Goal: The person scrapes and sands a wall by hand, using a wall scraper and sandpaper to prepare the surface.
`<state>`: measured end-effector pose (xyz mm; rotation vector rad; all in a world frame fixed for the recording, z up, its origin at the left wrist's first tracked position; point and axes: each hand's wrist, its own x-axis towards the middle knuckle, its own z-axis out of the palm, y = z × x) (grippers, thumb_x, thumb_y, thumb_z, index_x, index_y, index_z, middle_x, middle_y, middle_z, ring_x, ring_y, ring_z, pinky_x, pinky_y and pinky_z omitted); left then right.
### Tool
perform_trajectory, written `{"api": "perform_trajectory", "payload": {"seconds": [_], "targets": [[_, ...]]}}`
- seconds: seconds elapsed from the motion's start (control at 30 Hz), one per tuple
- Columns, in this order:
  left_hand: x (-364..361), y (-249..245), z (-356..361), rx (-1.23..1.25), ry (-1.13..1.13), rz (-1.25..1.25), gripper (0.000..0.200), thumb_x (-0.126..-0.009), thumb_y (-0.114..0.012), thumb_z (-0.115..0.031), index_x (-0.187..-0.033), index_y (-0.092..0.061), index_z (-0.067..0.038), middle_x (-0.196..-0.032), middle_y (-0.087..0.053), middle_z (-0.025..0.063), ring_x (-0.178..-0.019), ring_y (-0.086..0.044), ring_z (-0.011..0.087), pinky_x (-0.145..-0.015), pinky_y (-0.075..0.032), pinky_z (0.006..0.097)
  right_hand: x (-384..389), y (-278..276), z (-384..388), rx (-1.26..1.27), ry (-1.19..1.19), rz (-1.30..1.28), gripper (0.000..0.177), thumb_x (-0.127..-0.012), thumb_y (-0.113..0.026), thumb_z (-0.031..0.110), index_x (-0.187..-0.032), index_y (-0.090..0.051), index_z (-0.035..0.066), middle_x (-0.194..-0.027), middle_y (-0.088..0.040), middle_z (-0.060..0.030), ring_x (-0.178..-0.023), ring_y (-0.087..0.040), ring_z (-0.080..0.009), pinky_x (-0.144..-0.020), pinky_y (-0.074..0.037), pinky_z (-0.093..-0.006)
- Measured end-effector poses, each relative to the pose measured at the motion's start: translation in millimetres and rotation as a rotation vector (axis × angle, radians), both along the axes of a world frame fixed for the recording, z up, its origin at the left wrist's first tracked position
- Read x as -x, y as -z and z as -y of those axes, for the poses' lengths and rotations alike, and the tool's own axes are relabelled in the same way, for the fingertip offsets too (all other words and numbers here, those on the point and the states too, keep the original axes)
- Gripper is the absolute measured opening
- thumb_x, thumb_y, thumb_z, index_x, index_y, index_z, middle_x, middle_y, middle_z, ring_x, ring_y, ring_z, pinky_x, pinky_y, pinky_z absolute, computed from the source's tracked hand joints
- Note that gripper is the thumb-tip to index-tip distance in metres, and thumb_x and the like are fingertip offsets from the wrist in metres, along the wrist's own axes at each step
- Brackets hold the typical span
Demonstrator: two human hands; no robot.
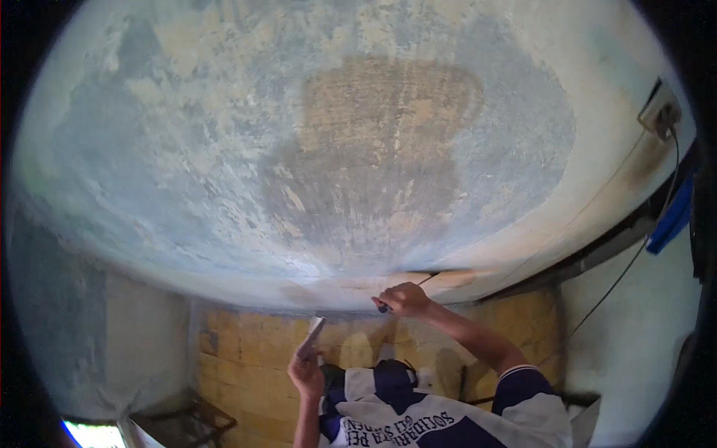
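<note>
- The right hand (404, 299) is raised to the wall (187, 149), with its fingers clenched round a dark-handled tool (384, 307).
- The tool's handle shows just below the knuckles. A thin dark line runs from the hand up and to the right along a pale strip of the wall, but whether it belongs to the tool cannot be told.
- The left hand (305, 371) is held lower and to the left, well apart from the right hand. Its fingers are closed on a pale, flat blade (314, 334).
- The blade is tilted, with its tip pointing up towards the wall. Whether it touches the wall cannot be told.
- The wall is mottled blue-grey, and a large bare brown patch (381, 149) is seen above the right hand.
- A socket (659, 112) is fixed at the upper right, and a dark cable (635, 255) hangs down from it.
- A blue thing (676, 216) is seen near the cable at the right edge. It is too blurred to name.
- A white and dark-blue shirt (441, 422) with lettering fills the lower middle.
- A yellowish floor (246, 351) is seen below the hands.
</note>
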<state>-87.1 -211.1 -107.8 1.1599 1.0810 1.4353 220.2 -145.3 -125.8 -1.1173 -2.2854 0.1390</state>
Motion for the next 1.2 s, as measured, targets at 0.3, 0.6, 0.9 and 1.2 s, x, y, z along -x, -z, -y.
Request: {"api": "perform_trajectory", "payload": {"seconds": [0.3,0.6,0.9,1.2], "targets": [[34,-13,-34,0.225,0.446,-0.448,0.027,-0.093,-0.057,-0.004,-0.118,-0.065,0.001,-0.111,-0.069,0.006,-0.101,-0.061,0.0136,-0.087,-0.047,0.029,58,46,99,0.5,0.34,-0.246,0.037,-0.084,-0.073,0.024,-0.11,-0.058,0.002,-0.105,-0.057,-0.0151,-0.098,-0.057,-0.0338,-0.081,-0.048,-0.0423],[84,16,-106,0.105,0.679,-0.006,0.029,-0.095,-0.053,-0.001,-0.123,-0.058,0.005,-0.128,-0.059,0.0138,-0.117,-0.056,0.0227,-0.098,-0.048,0.0423,94,-54,158,-0.204,1.075,-1.206,0.032,-0.079,-0.078,0.012,-0.101,-0.055,0.008,-0.102,-0.057,-0.0098,-0.095,-0.057,-0.0178,-0.08,-0.047,-0.0295],[109,1,-125,0.003,0.868,-0.117,0.034,-0.095,-0.051,0.002,-0.129,-0.053,0.005,-0.136,-0.054,0.0159,-0.126,-0.052,0.0272,-0.1,-0.045,0.0457,172,-47,145,0.211,1.139,-1.913,0.027,-0.099,-0.051,0.028,-0.121,-0.046,0.013,-0.076,-0.053,-0.0062,-0.053,-0.049,-0.0137,-0.049,-0.04,-0.0293],[152,-4,-127,-0.026,0.777,-0.062,0.027,-0.093,-0.054,0.005,-0.119,-0.06,0.006,-0.116,-0.064,0.012,-0.105,-0.061,0.0189,-0.093,-0.053,0.04,145,-101,38,0.079,1.187,-1.723,0.031,-0.102,-0.047,0.028,-0.125,-0.046,0.008,-0.064,-0.049,-0.0036,-0.041,-0.043,-0.0119,-0.038,-0.034,-0.0298]]}}
